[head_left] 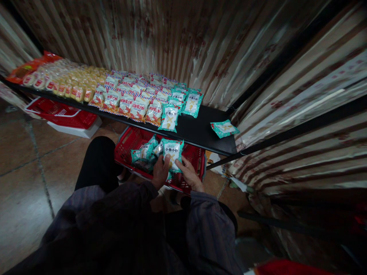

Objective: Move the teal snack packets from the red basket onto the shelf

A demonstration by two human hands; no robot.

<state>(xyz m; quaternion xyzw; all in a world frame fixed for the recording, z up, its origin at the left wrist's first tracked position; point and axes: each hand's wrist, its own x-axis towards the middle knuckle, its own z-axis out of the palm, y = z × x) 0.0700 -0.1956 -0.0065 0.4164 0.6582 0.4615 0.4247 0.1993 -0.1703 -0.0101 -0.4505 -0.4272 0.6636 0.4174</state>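
Over the red basket (124, 147), the left hand (161, 173) and the right hand (189, 174) are near each other, clamped on the lower corners of one teal packet (172, 151), its printed front turned up. More loose packets (145, 151) lie inside the basket, some partly hidden behind the left hand. Just beyond, the black shelf (195, 131) runs from left to right, its near edge cutting across the far side of the basket. On it, a shelved teal group (171, 118) sits right beside dense rows of orange-and-white bags (139, 109), which fill that stretch. Farther left come yellow wrapped snacks (76, 86) and, toward the left end, an orange bag (34, 68). One lone packet (224, 128) lies near the right end. A striped curtain (172, 34) closes off the far side; a dark slanting bar (283, 61) crosses it at right. Below the shelf at left is a second basket (64, 112), with a dark-trousered knee (99, 152) between the two baskets.
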